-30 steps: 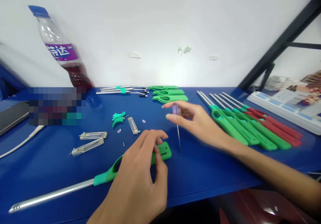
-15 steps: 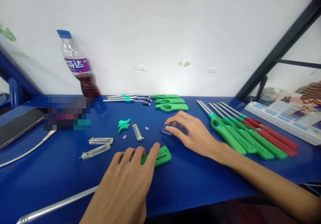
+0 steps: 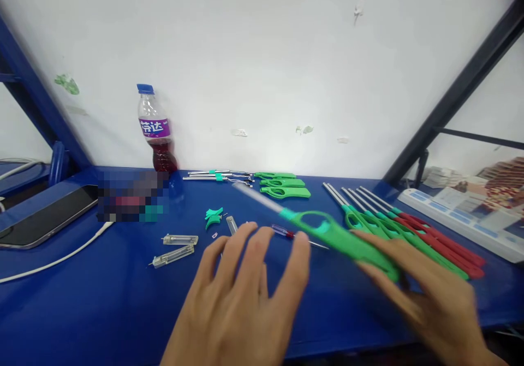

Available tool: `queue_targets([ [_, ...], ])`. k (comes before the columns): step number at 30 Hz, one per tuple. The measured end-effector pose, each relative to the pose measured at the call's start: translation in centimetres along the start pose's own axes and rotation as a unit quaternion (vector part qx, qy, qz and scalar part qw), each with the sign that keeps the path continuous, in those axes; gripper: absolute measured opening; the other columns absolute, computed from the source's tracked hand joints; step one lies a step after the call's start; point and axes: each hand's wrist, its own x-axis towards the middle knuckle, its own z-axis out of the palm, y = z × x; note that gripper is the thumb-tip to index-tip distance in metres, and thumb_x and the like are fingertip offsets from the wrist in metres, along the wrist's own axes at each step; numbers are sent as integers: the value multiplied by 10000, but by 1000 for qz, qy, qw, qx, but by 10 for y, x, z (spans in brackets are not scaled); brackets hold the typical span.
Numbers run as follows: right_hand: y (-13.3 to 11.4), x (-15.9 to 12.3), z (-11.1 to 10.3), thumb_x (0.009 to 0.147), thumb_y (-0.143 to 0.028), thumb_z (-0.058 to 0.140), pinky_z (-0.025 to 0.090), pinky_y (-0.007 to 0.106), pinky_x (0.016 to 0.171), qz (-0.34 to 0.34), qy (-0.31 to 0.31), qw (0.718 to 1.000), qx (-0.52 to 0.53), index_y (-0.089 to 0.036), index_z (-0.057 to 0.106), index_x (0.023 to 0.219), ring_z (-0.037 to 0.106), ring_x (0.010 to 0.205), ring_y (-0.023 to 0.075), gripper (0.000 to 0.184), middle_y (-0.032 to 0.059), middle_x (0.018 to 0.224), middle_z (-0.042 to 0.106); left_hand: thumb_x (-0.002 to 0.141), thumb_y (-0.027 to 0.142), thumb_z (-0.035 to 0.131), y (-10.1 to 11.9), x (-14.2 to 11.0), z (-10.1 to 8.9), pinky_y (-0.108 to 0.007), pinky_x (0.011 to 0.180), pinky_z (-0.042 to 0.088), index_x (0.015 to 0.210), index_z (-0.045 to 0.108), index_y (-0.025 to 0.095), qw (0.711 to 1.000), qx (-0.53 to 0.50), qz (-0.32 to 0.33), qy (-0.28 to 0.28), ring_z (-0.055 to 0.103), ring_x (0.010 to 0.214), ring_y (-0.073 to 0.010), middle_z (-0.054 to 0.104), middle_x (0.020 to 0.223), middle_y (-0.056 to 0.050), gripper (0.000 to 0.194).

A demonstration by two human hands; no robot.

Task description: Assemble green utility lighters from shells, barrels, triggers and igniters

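My right hand (image 3: 426,300) is closed on the handle end of a green long-nosed lighter (image 3: 335,237), held above the blue table (image 3: 102,300). Its metal tube points up and to the left and is blurred by motion. My left hand (image 3: 245,300) hovers open over the table's front middle, fingers spread and holding nothing. A small screwdriver with a clear purple handle (image 3: 286,232) lies on the table just beyond my left fingertips.
Finished green and red lighters (image 3: 409,226) lie in a row at right. Green handle shells (image 3: 282,183), metal tubes (image 3: 213,176), green trigger pieces (image 3: 213,217) and clear fuel tanks (image 3: 176,248) lie about. A bottle (image 3: 155,131), phone (image 3: 45,218) and white tray (image 3: 462,207) stand nearby.
My right hand laid the screwdriver down, then took the green lighter from under my left hand and lifted it to the right. My left hand opened. The view tilted upward.
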Motion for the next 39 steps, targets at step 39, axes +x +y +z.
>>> queue_targets([
  [39, 75, 147, 113, 1035, -433, 678, 622, 445, 911, -98, -369, 924, -3, -174, 675, 1255, 717, 1057, 228, 339, 85, 1236, 711, 1037, 59, 353, -49, -13, 35, -389, 784, 608, 1227, 748, 257, 981, -10, -87, -171, 764, 936, -262, 783, 1106, -84, 482],
])
